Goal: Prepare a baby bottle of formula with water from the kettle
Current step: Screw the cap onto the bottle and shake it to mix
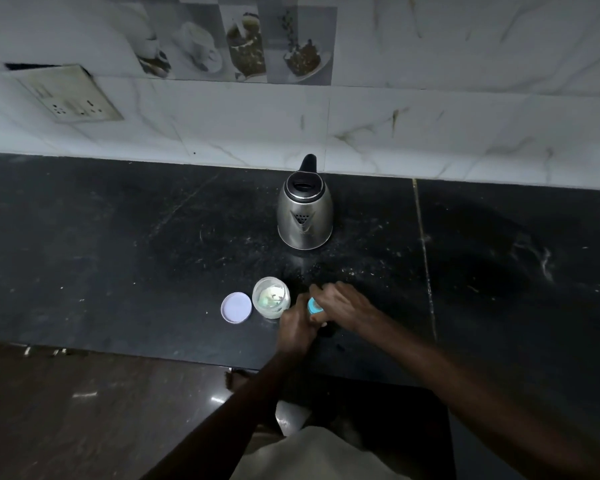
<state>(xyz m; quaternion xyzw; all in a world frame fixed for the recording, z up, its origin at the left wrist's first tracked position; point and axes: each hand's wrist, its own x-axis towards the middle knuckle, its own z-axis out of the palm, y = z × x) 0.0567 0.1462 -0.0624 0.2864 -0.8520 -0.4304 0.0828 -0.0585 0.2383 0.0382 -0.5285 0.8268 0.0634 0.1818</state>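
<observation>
Both hands meet on a small bottle (pixel 315 305) standing on the dark tabletop (pixel 118 254), well in front of the kettle (pixel 305 213). The left hand (pixel 297 325) wraps around the bottle's body from the near side, fingers closed on it. The right hand (pixel 343 304) comes in from the right and closes over the bottle's top, where a light blue ring shows between the fingers. The bottle itself is mostly hidden by the two hands, so its contents cannot be made out.

Just left of the bottle, almost touching the left hand, stands an open clear jar (pixel 270 297), upright, with pale material and something greenish inside. Its round white lid (pixel 236 307) lies flat on the tabletop just to the left of the jar.

The kettle is steel with a black rim, lid and handle; it stands upright toward the back of the tabletop, its spout facing the person and its handle toward the wall. Pale specks are scattered on the tabletop between the kettle and the bottle.

Behind the kettle rises a wall of white marbled tiles (pixel 430 126), with a row of picture tiles higher up and a switch plate (pixel 71 95) far to the kettle's left.
</observation>
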